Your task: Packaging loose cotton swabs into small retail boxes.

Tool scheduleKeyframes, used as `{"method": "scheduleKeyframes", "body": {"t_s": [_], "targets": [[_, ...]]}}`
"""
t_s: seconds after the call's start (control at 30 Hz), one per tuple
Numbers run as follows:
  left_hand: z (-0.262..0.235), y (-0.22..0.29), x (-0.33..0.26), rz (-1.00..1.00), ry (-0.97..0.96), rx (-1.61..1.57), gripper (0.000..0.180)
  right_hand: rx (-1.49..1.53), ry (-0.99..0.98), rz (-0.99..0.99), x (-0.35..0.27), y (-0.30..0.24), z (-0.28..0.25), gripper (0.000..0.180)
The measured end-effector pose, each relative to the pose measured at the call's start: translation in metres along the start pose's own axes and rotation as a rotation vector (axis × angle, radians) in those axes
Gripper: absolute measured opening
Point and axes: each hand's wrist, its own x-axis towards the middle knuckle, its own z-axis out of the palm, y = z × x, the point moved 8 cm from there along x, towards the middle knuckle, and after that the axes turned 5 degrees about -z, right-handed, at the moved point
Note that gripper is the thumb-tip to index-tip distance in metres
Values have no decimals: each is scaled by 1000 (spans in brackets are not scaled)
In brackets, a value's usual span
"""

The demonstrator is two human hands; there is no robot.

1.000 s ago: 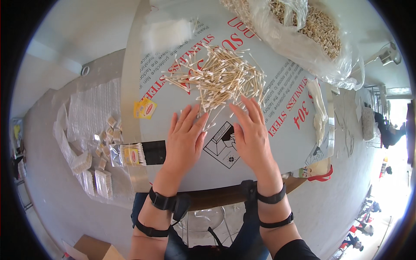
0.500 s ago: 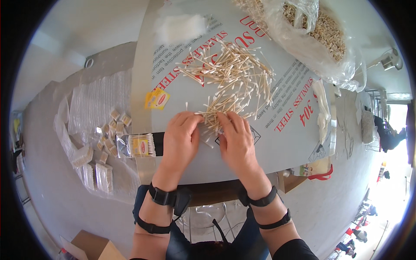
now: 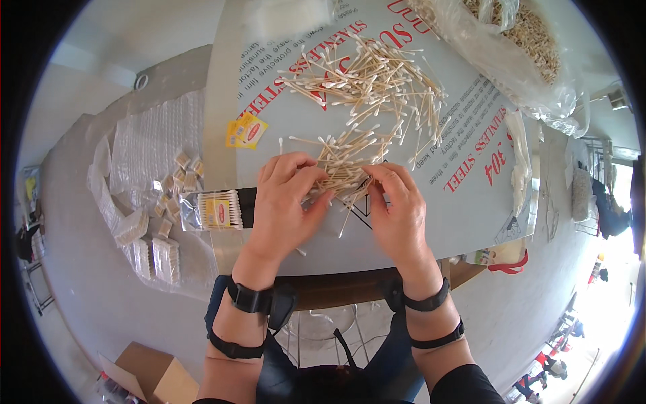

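Observation:
A bunch of cotton swabs (image 3: 344,165) lies between my hands, with white tips and pale sticks pointing several ways. My left hand (image 3: 286,205) curls round the bunch's left end, thumb and fingers closing on the sticks. At the right end, my right hand (image 3: 402,209) has thumb and fingertips pinched on swabs. A loose swab pile (image 3: 367,77) spreads farther back on the table. Left of my left hand, a packet of swabs (image 3: 221,210) with a yellow label sits at the table edge. Yellow cards (image 3: 247,130) lie behind it.
A large clear bag (image 3: 531,50) of swabs stands at the back right. White plastic (image 3: 521,161) lies along the right edge. To the left, bundled swab packs (image 3: 165,260) rest on a plastic sheet (image 3: 158,145). A cardboard box (image 3: 151,370) sits at lower left.
My hands have moved farther apart, the right one shifting rightward, and more of the bunch shows between them. A swab now sticks out toward me below the bunch. The view has shifted slightly.

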Motion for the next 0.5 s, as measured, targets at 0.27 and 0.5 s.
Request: {"method": "scheduleKeyframes", "body": {"t_s": [0.27, 0.5], "targets": [[-5, -23, -1, -114, 88, -6, 14, -92, 95, -17, 3, 14, -16, 24], [-11, -24, -1, -119, 187, 51, 13, -350, 110, -187, 8, 3, -25, 20]]}}
